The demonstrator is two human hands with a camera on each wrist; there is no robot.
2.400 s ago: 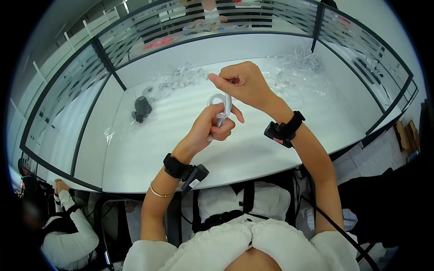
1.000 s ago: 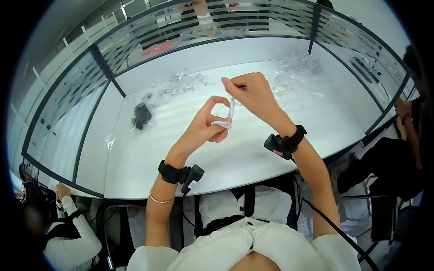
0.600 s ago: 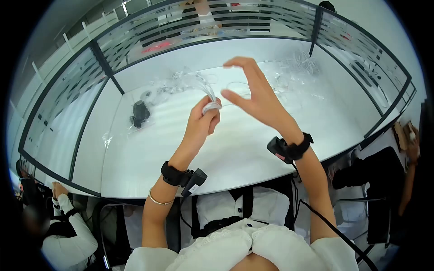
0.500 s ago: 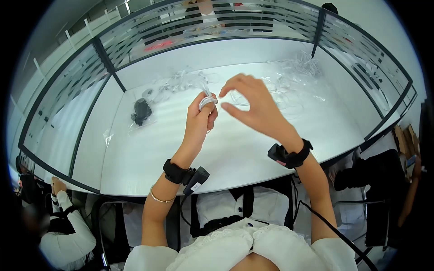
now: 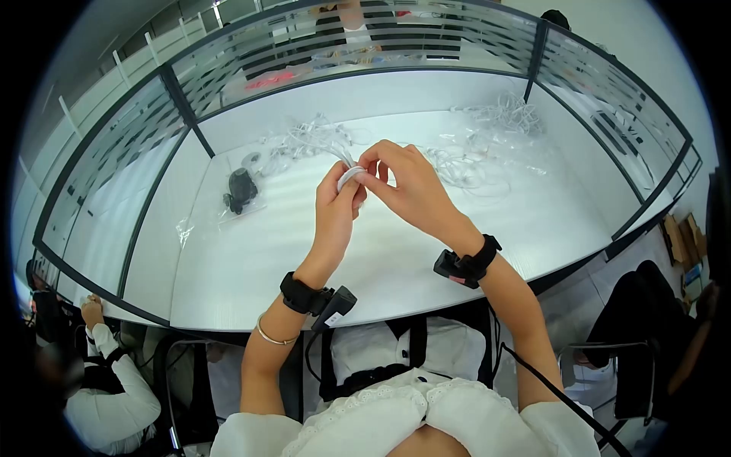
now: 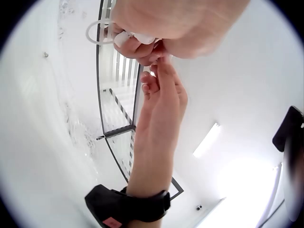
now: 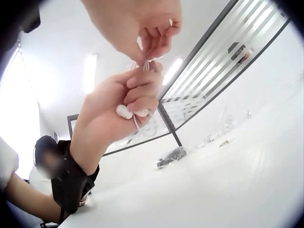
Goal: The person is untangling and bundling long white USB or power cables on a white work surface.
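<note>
A coiled white cable [image 5: 349,177] is gripped in my left hand [image 5: 333,217] above the middle of the table. Its strands rise from the top of that fist. My right hand [image 5: 415,189] meets it from the right, thumb and fingertips pinching the cable beside the left fingers. In the right wrist view, white earbuds [image 7: 124,112] show against the left palm, under the curled fingers of my left hand [image 7: 114,102]. The left wrist view shows white earbud pieces [image 6: 122,38] and a thin cable loop [image 6: 90,34] by the left fingers.
Loose white cables and clear bags [image 5: 316,135] lie at the back of the table [image 5: 304,282], with more cables [image 5: 514,118] at the back right. A bagged black object [image 5: 241,190] lies on the left. Glass-topped partitions [image 5: 365,76] surround the tabletop. People sit beyond and at the left.
My right hand has let go of the cable, opened, and come back in to pinch it at the left hand. The left hand has moved left, and the cable is now a tighter bundle.
</note>
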